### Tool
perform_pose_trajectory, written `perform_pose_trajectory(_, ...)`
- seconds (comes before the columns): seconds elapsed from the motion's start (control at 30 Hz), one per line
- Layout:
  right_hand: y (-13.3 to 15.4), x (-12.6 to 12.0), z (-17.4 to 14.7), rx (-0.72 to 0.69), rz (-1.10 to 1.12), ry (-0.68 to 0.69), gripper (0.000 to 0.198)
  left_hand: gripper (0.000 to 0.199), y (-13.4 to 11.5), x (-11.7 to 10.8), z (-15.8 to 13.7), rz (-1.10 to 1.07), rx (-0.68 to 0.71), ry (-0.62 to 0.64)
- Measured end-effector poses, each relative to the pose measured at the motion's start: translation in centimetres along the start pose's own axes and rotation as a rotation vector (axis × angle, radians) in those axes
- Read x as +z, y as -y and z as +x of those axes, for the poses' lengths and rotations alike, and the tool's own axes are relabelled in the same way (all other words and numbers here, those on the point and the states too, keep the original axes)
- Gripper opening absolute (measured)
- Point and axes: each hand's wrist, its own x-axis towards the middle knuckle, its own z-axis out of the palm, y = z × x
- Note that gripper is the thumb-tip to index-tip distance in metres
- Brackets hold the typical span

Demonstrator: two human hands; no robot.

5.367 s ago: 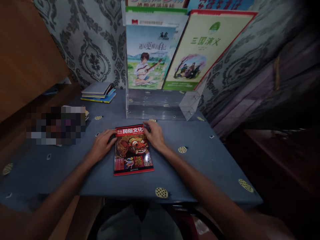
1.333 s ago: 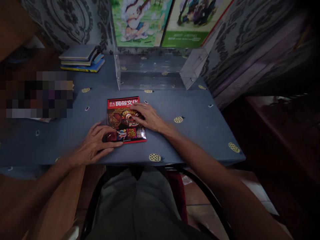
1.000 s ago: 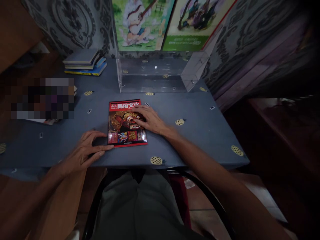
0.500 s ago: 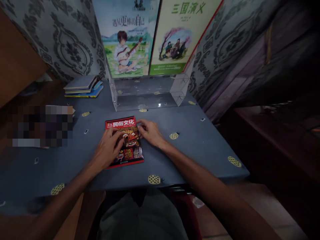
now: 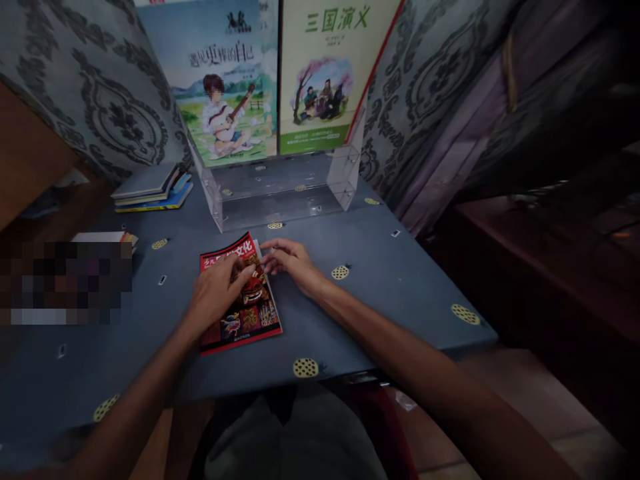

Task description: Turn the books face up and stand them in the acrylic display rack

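Note:
A small red and black book [image 5: 250,320] with Chinese lettering and a dragon-like head on its cover lies on the table. My left hand [image 5: 217,290] rests over the left and middle of the cover, fingers loosely spread and thumb apart. At the upper right edge of the book, my right hand [image 5: 290,262] has its fingers curled, the tips at the edge of the cover. There the cover bows up a little and a strip of white pages shows. Exactly how the right fingertips pinch the edge is partly hidden.
A clear acrylic stand [image 5: 280,207] holds a guitar-boy book [image 5: 225,87] and a green book [image 5: 320,80] upright behind. A stack of books [image 5: 150,190] lies at back left, with a blurred-out item [image 5: 65,273] nearer. The blue patterned tablecloth [image 5: 370,313] ends at the front edge.
My view has shifted slightly. The book's cover, flat before, now bows up at the top right, baring white pages. My right fingers have moved in against that edge; the left hand stays on the cover.

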Motion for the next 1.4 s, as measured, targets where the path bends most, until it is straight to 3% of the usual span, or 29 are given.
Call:
perform_pose_trajectory(0.17, 0.6, 0.2, -0.5, 0.022, 0.063, 0.010, 0.017, 0.047, -0.5, -0.1, 0.7, -0.008, -0.069, 0.013)
perform_pose_trajectory(0.33, 0.8, 0.3, -0.8, 0.034, 0.121, 0.031, 0.015, 0.039, -1.6, -0.4, 1.2, 0.107, -0.140, 0.048)
perform_pose_trajectory(0.5, 0.0, 0.2, -0.3, 0.026, 0.082, 0.013, 0.011, 0.034, -2.0, -0.1, 1.3, 0.117, -0.117, 0.037)
perform_pose_trajectory(0.6, -0.4, 0.1, -0.1, -0.024, -0.123, -0.006, 0.009, 0.039, -1.4, 0.1, 1.0, 0.076, -0.054, 0.036)
perform_pose_trajectory(0.7, -0.5, 0.2, -0.4, -0.175, -0.523, 0.006, 0.010, 0.040, -0.2, 0.0, 0.4, 0.052, -0.008, 0.012)
perform_pose_trajectory(0.83, -0.4, 0.7, -1.3, -0.333, -0.977, 0.027, 0.009, 0.037, 1.7, -0.5, -0.6, 0.365, -0.118, -0.162)
perform_pose_trajectory(0.9, -0.5, 1.0, -1.7, -0.341, -1.067, 0.049, 0.011, 0.040, 2.6, -0.5, -1.2, 0.481, -0.168, -0.196)
perform_pose_trajectory(0.97, -0.9, 1.1, -1.8, -0.357, -1.114, 0.042, 0.010, 0.039, 3.2, -0.2, -1.5, 0.455, -0.191, -0.197)
perform_pose_trajectory(1.1, -1.9, 1.0, -1.8, -0.449, -1.135, 0.038, 0.020, 0.038, 4.3, 0.7, -1.2, 0.140, -0.193, -0.268)
perform_pose_trajectory(1.2, -2.4, 0.9, -1.7, -0.498, -1.113, 0.019, 0.021, 0.040, 5.3, 0.8, -0.5, -0.331, -0.259, -0.353)
perform_pose_trajectory(1.3, -2.4, 0.9, -1.8, -0.523, -1.099, 0.019, 0.023, 0.043, 5.6, 0.7, 0.0, -0.875, -0.431, -0.405)
perform_pose_trajectory(1.4, -2.0, 1.3, -2.2, -0.522, -1.110, 0.017, 0.021, 0.036, 4.6, 0.9, 0.1, -1.237, -0.626, -0.323)
